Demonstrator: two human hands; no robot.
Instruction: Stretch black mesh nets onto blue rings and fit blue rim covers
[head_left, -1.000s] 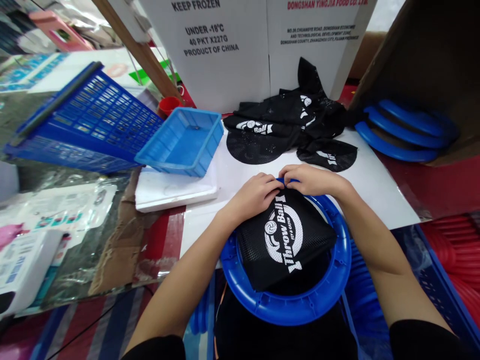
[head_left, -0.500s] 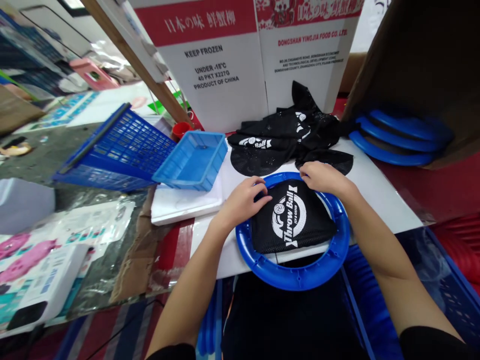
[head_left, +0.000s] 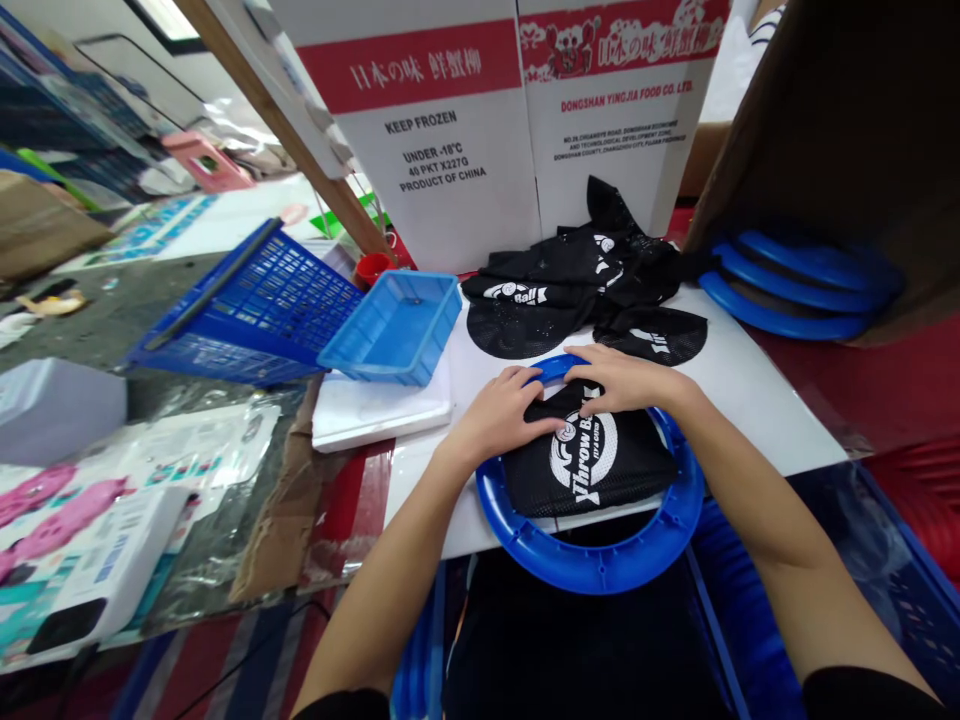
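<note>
A blue plastic ring (head_left: 604,566) lies at the near edge of the white work surface, its ribbed side facing up. Inside it is black mesh fabric (head_left: 634,462) printed "Throw Ball" in white. My left hand (head_left: 513,408) is closed over the ring's far left part, its thumb reaching in over the mesh. Around the far right part curls my right hand (head_left: 626,380), fingers over the rim and thumb inside on the mesh. The hands' undersides are hidden. Just beyond them is a pile of black mesh pieces (head_left: 525,325) with the same print.
On the left, a light blue tray (head_left: 390,335) rests on a white foam slab (head_left: 375,412), beside a tilted blue basket (head_left: 255,310). A white carton (head_left: 465,225) stands behind the pile. Several blue rings (head_left: 787,318) sit in a brown box (head_left: 817,130) at right.
My right hand has moved left and swung inward, its thumb now over the mesh. My left thumb reaches farther in. The mesh's far edge is drawn up between the hands.
</note>
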